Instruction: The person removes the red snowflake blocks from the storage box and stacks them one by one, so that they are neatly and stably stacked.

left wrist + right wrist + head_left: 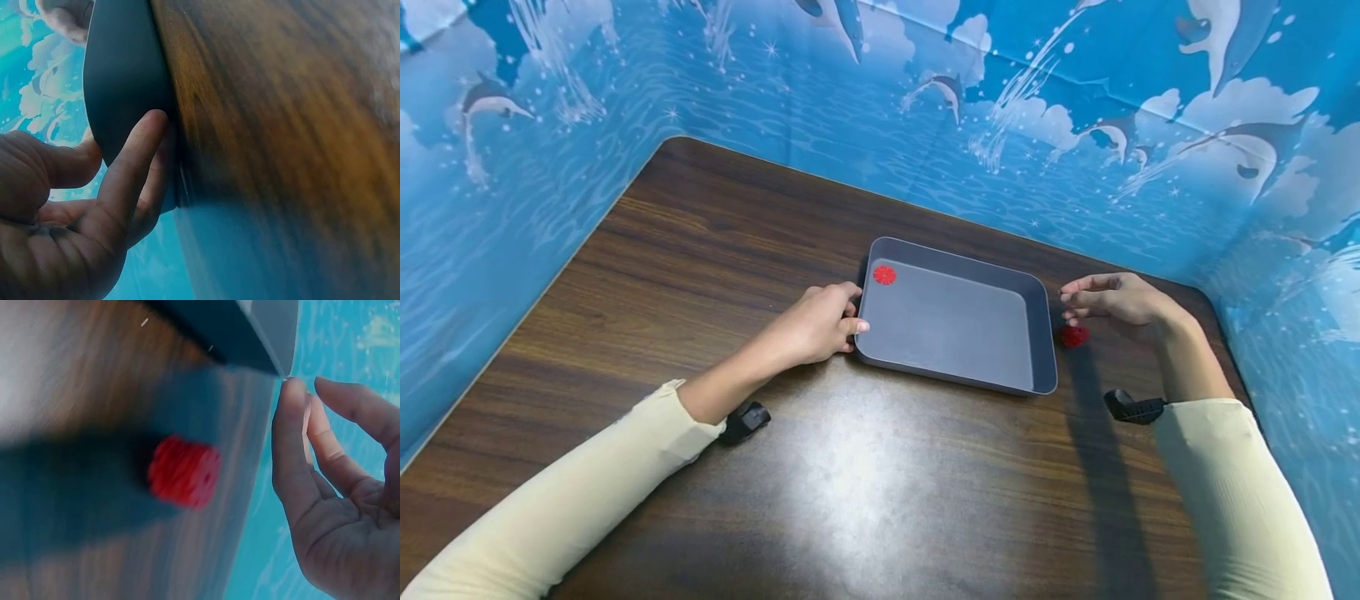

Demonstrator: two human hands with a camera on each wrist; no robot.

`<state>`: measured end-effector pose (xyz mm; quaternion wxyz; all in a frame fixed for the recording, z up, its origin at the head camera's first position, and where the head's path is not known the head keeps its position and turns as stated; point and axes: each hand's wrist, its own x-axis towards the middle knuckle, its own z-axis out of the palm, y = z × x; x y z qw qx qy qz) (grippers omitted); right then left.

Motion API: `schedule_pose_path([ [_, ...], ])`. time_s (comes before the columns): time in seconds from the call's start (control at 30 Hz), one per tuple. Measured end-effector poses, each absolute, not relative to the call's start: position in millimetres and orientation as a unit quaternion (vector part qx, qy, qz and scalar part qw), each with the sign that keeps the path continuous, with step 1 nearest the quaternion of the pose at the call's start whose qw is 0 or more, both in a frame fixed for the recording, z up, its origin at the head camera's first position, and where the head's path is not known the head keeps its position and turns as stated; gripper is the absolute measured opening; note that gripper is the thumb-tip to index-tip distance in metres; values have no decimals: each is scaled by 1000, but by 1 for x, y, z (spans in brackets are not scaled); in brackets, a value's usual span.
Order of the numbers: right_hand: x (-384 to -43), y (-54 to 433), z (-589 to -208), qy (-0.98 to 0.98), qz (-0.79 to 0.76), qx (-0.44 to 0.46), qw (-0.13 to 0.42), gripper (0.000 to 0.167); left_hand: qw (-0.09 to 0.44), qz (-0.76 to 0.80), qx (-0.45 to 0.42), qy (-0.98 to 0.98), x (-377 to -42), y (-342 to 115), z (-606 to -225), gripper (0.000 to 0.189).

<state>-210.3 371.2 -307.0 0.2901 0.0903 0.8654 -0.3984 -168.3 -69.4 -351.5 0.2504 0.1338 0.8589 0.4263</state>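
Observation:
A grey rectangular baking tray (955,321) stands on the table. My left hand (820,323) grips its left side, the thumb over the rim and the fingers against the outer wall, as the left wrist view shows. Inside the tray's far left corner lies a flat red disc (885,275) with a pattern of holes. Just right of the tray, a short red ridged cylinder (184,470), perhaps stacked discs, sits on the table. Above it hovers my right hand (1116,300), fingers bent loosely and thumb apart from them, with nothing seen between.
The dark wood-grain table (715,242) has rounded far corners. A blue dolphin-print curtain (880,108) hangs along its far edge and both sides. Black wrist cameras sit under both sleeves. My right arm casts a long shadow toward the near edge.

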Motion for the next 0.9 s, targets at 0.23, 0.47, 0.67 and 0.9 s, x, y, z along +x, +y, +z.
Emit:
schedule_pose_path([
  [0.23,-224,341,-298,841,-433,97,308,34,255,424,132,859,-169,-68,-352,62],
  [0.47,-236,310,-293,851,-420,58,310,34,253,423,131,860,-169,-69,-351,62],
  [0.67,-246,280,-292,836,-435,62,329,38,250,424,128,861,-169,-70,-350,63],
  [0.9,-254,250,-298,823,-435,44,363,45,258,429,133,856,-169,-69,-351,62],
])
